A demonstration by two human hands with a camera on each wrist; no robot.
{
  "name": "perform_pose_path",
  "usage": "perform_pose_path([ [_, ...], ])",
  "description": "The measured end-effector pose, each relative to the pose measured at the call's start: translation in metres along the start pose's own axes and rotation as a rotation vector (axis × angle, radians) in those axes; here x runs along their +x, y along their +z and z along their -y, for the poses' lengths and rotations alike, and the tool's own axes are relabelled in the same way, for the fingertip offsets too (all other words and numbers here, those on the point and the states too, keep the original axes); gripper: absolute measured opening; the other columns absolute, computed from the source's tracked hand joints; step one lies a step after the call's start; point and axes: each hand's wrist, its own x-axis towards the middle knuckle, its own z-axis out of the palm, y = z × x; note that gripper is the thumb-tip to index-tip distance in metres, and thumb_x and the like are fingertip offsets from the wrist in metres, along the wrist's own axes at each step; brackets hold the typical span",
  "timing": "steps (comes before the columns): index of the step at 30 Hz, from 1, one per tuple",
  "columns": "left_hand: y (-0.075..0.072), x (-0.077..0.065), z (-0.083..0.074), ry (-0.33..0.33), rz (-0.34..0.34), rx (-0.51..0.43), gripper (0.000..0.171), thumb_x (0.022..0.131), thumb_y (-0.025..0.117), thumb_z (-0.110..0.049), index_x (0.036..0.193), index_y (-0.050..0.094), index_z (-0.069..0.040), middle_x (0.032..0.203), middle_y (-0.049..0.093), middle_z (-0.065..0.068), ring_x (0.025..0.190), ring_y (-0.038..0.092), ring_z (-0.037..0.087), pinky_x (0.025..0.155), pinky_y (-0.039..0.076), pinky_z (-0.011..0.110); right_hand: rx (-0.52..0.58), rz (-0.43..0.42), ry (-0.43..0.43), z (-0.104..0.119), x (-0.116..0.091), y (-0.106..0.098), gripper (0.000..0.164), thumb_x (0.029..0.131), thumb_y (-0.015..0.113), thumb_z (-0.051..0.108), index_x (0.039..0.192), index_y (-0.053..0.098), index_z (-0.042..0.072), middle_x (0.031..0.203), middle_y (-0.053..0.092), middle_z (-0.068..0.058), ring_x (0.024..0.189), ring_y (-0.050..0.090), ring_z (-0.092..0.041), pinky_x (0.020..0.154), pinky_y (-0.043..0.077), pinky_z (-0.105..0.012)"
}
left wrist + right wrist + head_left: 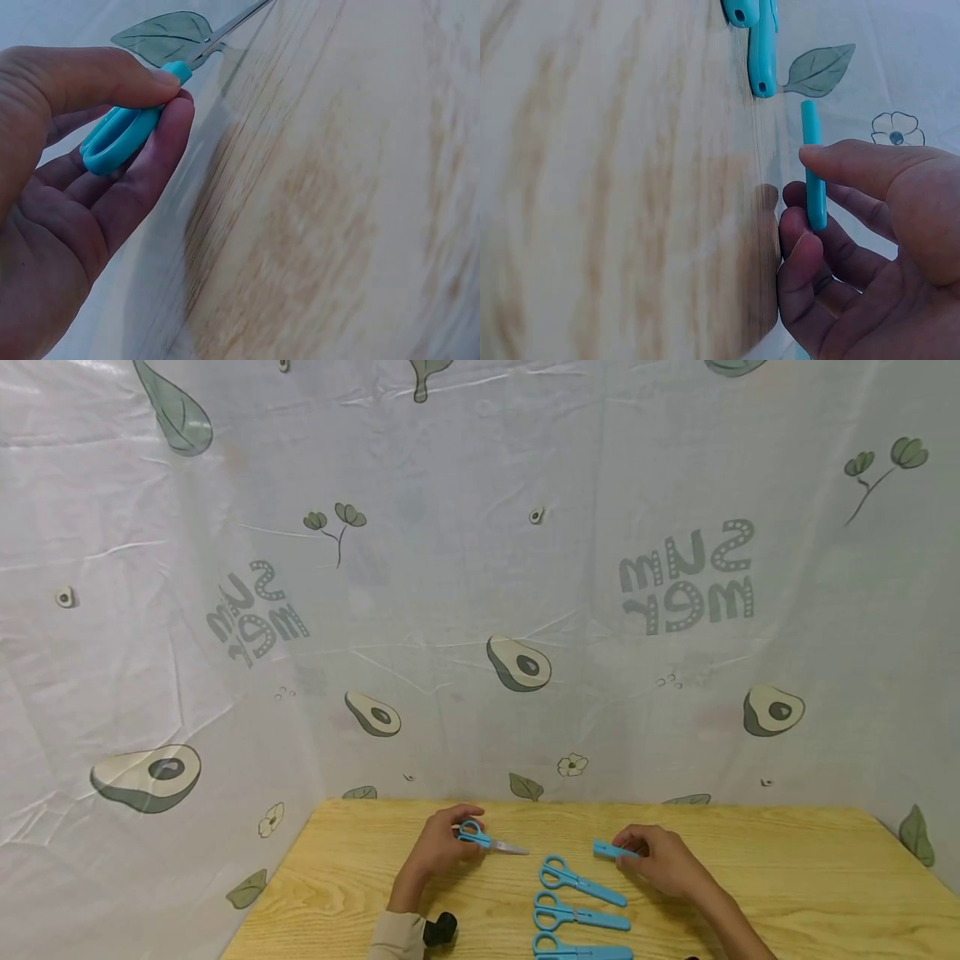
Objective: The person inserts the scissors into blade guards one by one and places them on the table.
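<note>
My left hand [447, 843] pinches a pair of blue-handled scissors [474, 833] by the handle between thumb and fingers. Their bare metal blades point right in the head view; the left wrist view shows the blue handle loops [124, 139] under the thumb. A blue scissors cover [814, 176] is pinched between thumb and fingers of my right hand [660, 860]. Cover and blades are apart, with a stretch of table between them. Below and between the hands lie several blue scissors [577, 885] in a column, covers on, handles to the left.
The wooden table [810, 877] ends at a pale curtain [450, 610] printed with avocados and leaves. A black device [441, 929] is strapped at the left wrist, by a beige sleeve [397, 935].
</note>
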Motion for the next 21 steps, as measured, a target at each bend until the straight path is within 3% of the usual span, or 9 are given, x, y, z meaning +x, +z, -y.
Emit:
perform_pose_path([
  [4, 0.0005, -0.0001, 0.0003, -0.012, 0.011, -0.005, 0.059, 0.082, 0.083, 0.003, 0.139, 0.067, 0.004, 0.116, 0.078, 0.019, 0.102, 0.077, 0.024, 0.076, 0.059, 0.019, -0.004, 0.003, 0.012, 0.0005, -0.0006, 0.0003, 0.019, 0.097, 0.079, 0.016, 0.114, 0.075, 0.007, 0.109, 0.076, -0.003, 0.095, 0.069, -0.017, 0.075, 0.056, -0.024],
  [12, 0.0008, -0.0004, -0.0024, -0.064, 0.016, -0.103, 0.048, 0.087, 0.08, 0.006, 0.134, 0.068, 0.007, 0.097, 0.069, 0.01, 0.08, 0.068, 0.016, 0.066, 0.067, 0.03, -0.007, 0.014, 0.023, 0.0014, -0.002, -0.0017, 0.018, 0.097, 0.079, 0.015, 0.113, 0.076, 0.008, 0.11, 0.076, -0.003, 0.098, 0.069, -0.021, 0.076, 0.056, -0.025],
  [21, 0.0, -0.0019, -0.0018, -0.055, 0.038, -0.082, 0.039, 0.094, 0.077, -0.001, 0.131, 0.069, 0.006, 0.094, 0.071, 0.009, 0.078, 0.072, 0.015, 0.064, 0.065, 0.029, -0.009, 0.024, 0.035, 0.002, -0.0043, -0.0047, 0.019, 0.096, 0.08, 0.014, 0.113, 0.076, 0.007, 0.109, 0.076, -0.003, 0.097, 0.069, -0.02, 0.076, 0.055, -0.026],
])
